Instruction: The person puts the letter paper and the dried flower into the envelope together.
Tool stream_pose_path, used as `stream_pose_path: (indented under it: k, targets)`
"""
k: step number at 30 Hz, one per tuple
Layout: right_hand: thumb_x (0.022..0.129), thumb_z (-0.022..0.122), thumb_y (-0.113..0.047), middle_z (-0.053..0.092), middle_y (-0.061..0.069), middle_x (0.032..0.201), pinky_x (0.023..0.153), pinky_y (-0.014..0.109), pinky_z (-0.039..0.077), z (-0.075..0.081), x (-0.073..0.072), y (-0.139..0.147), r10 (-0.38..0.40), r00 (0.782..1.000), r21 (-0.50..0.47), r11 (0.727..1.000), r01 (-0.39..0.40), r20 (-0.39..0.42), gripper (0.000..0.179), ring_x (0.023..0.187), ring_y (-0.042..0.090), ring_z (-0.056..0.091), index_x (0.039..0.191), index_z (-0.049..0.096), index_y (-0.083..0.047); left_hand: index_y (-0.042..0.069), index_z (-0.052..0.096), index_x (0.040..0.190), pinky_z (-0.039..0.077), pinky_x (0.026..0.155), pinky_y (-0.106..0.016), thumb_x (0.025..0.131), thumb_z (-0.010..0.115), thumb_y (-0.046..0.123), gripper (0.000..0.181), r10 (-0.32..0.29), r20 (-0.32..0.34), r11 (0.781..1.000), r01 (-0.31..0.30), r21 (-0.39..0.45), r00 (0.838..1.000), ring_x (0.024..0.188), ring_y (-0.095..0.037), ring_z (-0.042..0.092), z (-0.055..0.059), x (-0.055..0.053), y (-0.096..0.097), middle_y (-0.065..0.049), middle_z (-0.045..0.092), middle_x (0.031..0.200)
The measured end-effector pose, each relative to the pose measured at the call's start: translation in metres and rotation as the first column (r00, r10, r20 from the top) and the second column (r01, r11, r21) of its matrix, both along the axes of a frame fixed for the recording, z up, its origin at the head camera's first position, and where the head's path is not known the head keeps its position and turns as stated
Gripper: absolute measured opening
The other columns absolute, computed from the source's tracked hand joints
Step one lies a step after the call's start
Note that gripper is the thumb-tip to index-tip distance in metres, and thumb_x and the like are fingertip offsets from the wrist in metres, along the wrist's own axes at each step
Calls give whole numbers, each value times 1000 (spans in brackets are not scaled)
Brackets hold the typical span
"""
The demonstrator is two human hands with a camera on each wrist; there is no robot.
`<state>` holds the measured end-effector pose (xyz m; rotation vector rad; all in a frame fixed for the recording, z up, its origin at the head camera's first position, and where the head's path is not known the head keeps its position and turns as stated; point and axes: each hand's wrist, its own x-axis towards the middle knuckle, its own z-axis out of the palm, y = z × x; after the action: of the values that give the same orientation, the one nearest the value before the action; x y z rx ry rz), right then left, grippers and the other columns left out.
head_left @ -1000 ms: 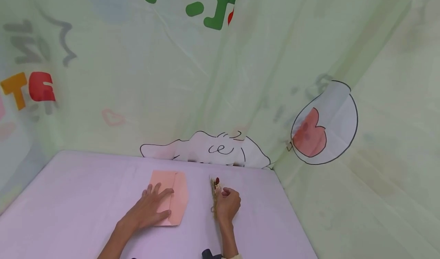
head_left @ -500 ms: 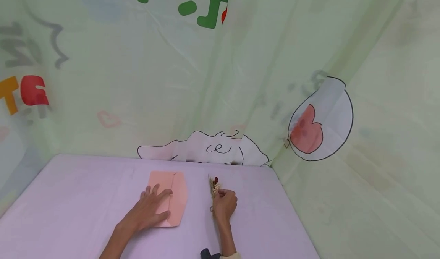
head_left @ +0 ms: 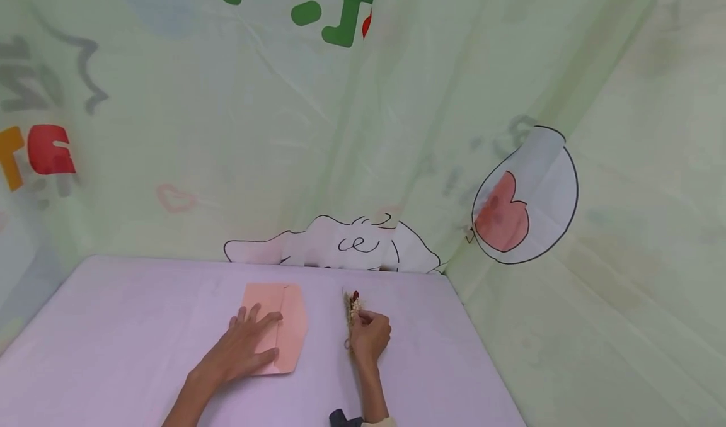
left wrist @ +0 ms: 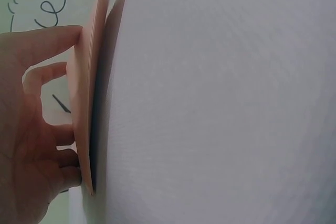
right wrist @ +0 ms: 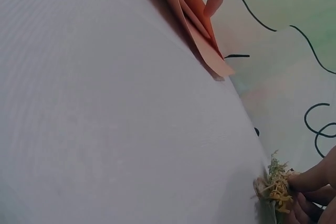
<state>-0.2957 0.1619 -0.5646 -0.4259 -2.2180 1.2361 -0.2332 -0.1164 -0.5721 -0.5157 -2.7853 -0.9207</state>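
My left hand (head_left: 245, 344) rests with fingers spread on a pink paper envelope (head_left: 292, 329) at the table's middle. Fingertips press its face in the left wrist view, where the envelope (left wrist: 84, 85) appears edge-on. To the right, my right hand (head_left: 371, 337) pinches a small dried-flower bouquet (head_left: 355, 303) between thumb and fingers. The bouquet has a dark red bloom, pale little flowers and a tied stem, partly covered by the hand. In the right wrist view the envelope (right wrist: 202, 43) gapes along its flap, with a layer visible inside.
A pale lilac tabletop (head_left: 142, 326) carries both things. Behind and beside it hangs a light green printed curtain (head_left: 272, 131) that meets the table's back and right edges. A dark object (head_left: 343, 419) shows beside the right wrist at the bottom.
My right hand's thumb and fingers have come in onto the bouquet and now pinch it. The left hand keeps its place on the envelope, while the head view has shifted slightly.
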Motion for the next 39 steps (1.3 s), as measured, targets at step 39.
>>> stream_pose_path:
  k: [39]
  targets:
    - [81,82,-1,75,6,65,47,23,51,-10,3,-93,353,925,3,935,-356,-144,3,54,6,63,81,83,2,21,56,157,27,124,-83,99,69,54,69,5,78,1000,-4,-12,997,154,-72,29,3,-1,-3,-39,38,168]
